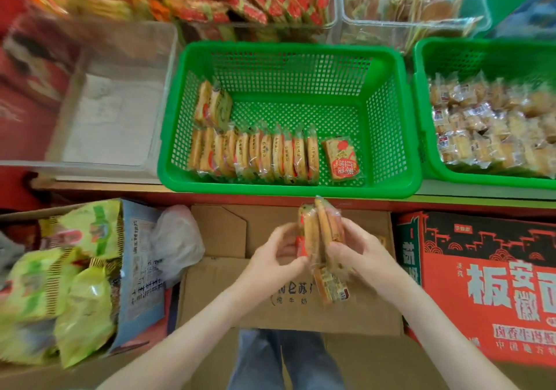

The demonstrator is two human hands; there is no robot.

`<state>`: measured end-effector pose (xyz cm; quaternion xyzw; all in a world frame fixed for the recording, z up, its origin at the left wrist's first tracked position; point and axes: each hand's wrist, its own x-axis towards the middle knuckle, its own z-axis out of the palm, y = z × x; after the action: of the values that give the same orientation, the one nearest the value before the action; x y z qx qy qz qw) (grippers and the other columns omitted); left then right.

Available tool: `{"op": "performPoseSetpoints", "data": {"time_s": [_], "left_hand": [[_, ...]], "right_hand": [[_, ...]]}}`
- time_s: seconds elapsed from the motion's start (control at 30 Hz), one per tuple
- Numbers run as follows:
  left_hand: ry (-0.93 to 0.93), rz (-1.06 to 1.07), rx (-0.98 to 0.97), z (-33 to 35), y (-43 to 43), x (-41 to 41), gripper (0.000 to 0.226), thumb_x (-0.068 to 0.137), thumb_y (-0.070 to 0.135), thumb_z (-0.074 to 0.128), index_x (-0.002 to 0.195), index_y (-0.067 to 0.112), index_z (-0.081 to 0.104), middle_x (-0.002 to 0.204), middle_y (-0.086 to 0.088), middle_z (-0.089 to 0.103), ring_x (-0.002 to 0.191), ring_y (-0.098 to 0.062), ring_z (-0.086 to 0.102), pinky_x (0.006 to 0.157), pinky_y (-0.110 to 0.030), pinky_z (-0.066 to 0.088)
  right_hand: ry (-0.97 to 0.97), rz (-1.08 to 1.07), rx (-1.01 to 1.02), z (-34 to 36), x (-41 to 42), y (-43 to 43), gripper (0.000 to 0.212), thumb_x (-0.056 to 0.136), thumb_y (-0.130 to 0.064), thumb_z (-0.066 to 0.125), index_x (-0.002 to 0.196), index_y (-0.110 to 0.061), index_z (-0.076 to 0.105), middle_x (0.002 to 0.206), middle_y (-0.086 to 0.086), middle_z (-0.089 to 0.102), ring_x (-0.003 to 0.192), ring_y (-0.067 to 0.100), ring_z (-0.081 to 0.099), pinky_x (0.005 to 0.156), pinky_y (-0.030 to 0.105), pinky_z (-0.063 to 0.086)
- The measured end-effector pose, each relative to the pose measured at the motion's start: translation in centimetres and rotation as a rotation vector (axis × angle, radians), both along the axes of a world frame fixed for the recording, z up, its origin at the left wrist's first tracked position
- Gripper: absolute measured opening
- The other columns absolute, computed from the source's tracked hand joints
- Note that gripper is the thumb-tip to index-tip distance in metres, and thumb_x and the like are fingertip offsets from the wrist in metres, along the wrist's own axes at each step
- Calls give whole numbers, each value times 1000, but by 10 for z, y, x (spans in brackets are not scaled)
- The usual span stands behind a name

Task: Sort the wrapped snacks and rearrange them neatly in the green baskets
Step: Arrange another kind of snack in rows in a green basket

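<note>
Wrapped snacks (320, 233), an upright bunch pinched between the curled fingers of the left hand (276, 254) and right hand (358, 254) just outside the green basket's (288, 189) near edge, could slip apart, since one packet (331, 287) hangs low over the cardboard box (228, 233).

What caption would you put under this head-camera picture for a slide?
Left hand and right hand hold a stack of wrapped snacks before a green basket holding a neat row.

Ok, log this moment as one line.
left hand + right hand: grip snack stack | over cardboard box | green basket: snack row upright, one packet flat | stack not placed
</note>
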<state>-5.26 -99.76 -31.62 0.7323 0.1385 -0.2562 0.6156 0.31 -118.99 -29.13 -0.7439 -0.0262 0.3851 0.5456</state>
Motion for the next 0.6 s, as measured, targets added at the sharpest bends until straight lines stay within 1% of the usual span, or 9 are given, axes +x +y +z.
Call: {"op": "performPoseSetpoints", "data": {"time_s": [0.07, 0.1, 0.17, 0.2, 0.27, 0.33, 0.47, 0.53, 0.6], "left_hand": [[-1, 52, -148, 26, 0, 8, 38, 91, 29, 63, 126, 29, 48, 117, 15, 64, 109, 2, 58, 94, -21, 47], [5, 72, -197, 37, 1, 15, 36, 91, 39, 61, 124, 28, 51, 116, 13, 65, 110, -1, 60, 95, -24, 46], [12, 96, -246, 55, 0, 29, 45, 88, 53, 58, 124, 26, 53, 117, 9, 66, 110, -7, 62, 100, -31, 46], [14, 119, -263, 61, -1, 38, 44, 89, 50, 59, 124, 24, 53, 117, 7, 66, 109, -9, 63, 100, -33, 47], [19, 173, -310, 72, -4, 56, 37, 94, 34, 59, 126, 18, 52, 116, 2, 67, 106, -11, 65, 99, -34, 49], [20, 202, -299, 79, -8, 79, 37, 94, 27, 58, 128, 18, 49, 115, 1, 67, 104, -11, 65, 97, -32, 51], [-25, 232, -155, 76, 1, 123, 49, 90, 35, 64, 133, 27, 41, 115, 8, 64, 104, -11, 63, 99, -38, 48], [-43, 232, -79, 70, 11, 137, 55, 89, 35, 64, 137, 28, 39, 117, 8, 62, 107, -12, 61, 100, -41, 47], [-40, 240, -39, 62, 23, 144, 58, 90, 32, 64, 141, 26, 36, 117, 8, 61, 109, -12, 59, 102, -41, 46]], "right_hand": [[-21, -32, 102, 27, 8, 12, 51, 83, -39, 62, 131, -28, 50, 117, -16, 66, 109, 2, 61, 87, 17, 49], [-35, -47, 125, 38, 15, 16, 50, 81, -38, 61, 129, -30, 51, 117, -16, 66, 108, 3, 61, 85, 16, 49], [-35, -83, 155, 57, 33, 22, 47, 78, -42, 63, 123, -37, 53, 117, -14, 66, 107, 4, 63, 82, 20, 50], [-38, -87, 162, 65, 43, 23, 45, 76, -46, 64, 119, -41, 54, 118, -14, 66, 106, 4, 63, 82, 21, 51], [-75, -75, 142, 78, 59, 26, 39, 77, -50, 63, 115, -46, 55, 117, -16, 66, 106, 3, 63, 83, 22, 51], [-98, -82, 133, 81, 77, 27, 36, 84, -50, 64, 118, -41, 58, 117, -12, 67, 108, 9, 63, 92, 31, 49], [-43, -272, 77, 58, 120, 28, 40, 91, -46, 54, 120, -20, 62, 110, -1, 71, 105, 18, 65, 103, 44, 43], [40, -412, 54, 43, 139, 27, 41, 95, -44, 51, 122, -14, 60, 117, 8, 68, 112, 26, 62, 105, 47, 41], [126, -459, 8, 26, 152, 27, 50, 95, -45, 51, 128, -9, 56, 129, 15, 60, 121, 31, 55, 108, 48, 37]]}}
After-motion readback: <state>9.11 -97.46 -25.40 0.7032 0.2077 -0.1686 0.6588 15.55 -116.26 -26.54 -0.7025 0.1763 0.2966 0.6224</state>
